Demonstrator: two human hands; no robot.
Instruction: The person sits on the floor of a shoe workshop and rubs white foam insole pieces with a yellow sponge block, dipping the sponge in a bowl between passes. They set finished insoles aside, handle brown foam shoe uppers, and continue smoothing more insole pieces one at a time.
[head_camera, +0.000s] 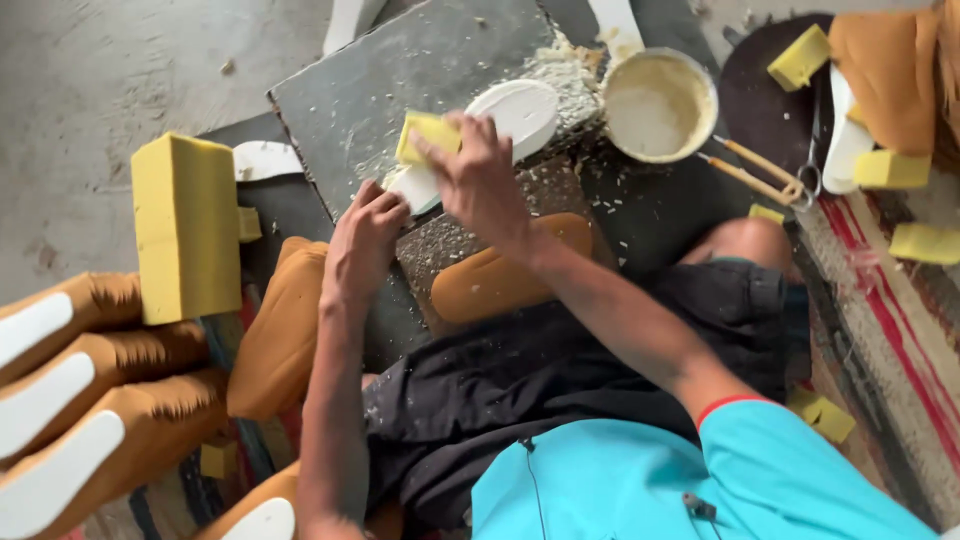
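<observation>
My right hand (478, 178) presses a small yellow sponge block (428, 135) onto a white shoe sole (520, 108) that lies on a dark stone slab (380, 90). The heel end of that sole sits under my left hand (362, 238), fingers curled down on it. A tan leather sole piece (490, 285) lies on a speckled board just below my hands, over my lap.
A round bowl of pale glue (658, 105) stands right of the slab, scissors (770, 178) beside it. A tall yellow foam block (185, 228) stands at left above stacked tan and white soles (90, 400). More foam pieces (890, 168) and tan leather lie at right on a striped mat.
</observation>
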